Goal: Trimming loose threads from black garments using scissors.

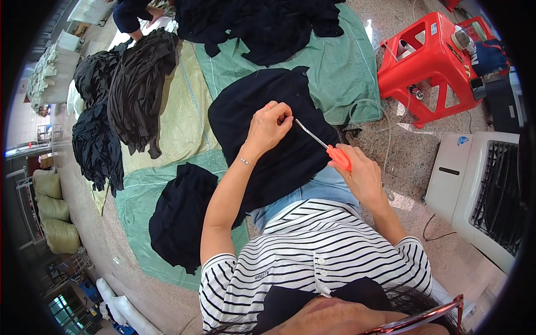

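Observation:
My right hand (362, 174) is wrapped round the orange handle of a tool (340, 157) with a slim metal shaft, whose tip is slightly bent and points to my left hand; its exact kind is unclear. Fingertips pinched together, my left hand (269, 127) is close to that tip. What it grips, if anything, is too small to make out. Beneath both hands, a dark navy garment (254, 92) with buttons near its far corner spreads over my lap. Another dark garment (181, 215) lies crumpled on the green sheet (137, 192) beside my left arm.
Dark clothes (262, 25) are heaped at the far side, with brown-grey garments (139, 92) and black ones (97, 145) to the left. A red plastic stool (413, 61) bearing small items stands far right. Nearer on that side is a white air cooler (458, 184). Someone's leg (134, 19) shows far left.

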{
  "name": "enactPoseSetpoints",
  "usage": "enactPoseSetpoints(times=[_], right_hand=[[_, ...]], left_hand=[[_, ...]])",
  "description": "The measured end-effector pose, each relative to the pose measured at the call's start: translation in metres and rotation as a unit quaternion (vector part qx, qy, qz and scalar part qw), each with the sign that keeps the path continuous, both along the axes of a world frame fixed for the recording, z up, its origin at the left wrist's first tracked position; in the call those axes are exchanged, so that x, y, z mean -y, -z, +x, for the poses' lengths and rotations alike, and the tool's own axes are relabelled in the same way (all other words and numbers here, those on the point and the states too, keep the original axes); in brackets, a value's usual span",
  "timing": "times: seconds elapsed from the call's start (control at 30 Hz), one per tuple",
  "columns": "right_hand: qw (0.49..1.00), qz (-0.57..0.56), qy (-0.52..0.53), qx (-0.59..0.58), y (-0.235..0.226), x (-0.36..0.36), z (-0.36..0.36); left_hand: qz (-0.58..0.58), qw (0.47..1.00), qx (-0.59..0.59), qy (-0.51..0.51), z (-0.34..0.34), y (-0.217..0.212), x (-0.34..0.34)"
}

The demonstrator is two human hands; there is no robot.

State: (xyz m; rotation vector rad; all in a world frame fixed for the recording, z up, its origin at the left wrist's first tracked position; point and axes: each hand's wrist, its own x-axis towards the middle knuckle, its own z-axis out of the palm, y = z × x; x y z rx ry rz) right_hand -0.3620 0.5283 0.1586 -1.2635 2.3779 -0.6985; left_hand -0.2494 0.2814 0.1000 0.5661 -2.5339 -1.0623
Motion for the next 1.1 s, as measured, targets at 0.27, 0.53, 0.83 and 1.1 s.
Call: enactPoseSetpoints(times=[0.27, 0.53, 0.83, 1.1], right_hand=[[1.000, 0.004, -0.001, 0.013, -0.001, -0.001, 0.002], [0.999, 0.030, 0.010, 0.007, 0.002, 0.006, 0.003], [0.997, -0.003, 0.074, -0.017, 0.003, 0.009, -0.016], [0.997, -0.011, 0.079, 0.016, 0.003, 0.015, -0.023]], left_hand=[[-0.036, 0.996, -0.052, -0.055, -0.001, 0.013, -0.010], [0.037, 0.995, -0.050, -0.077, 0.001, 0.014, -0.003], [-0.099, 0.993, 0.023, 0.053, -0.047, -0.023, 0.024], [-0.092, 0.977, 0.161, 0.105, -0.070, -0.020, 0.044]])
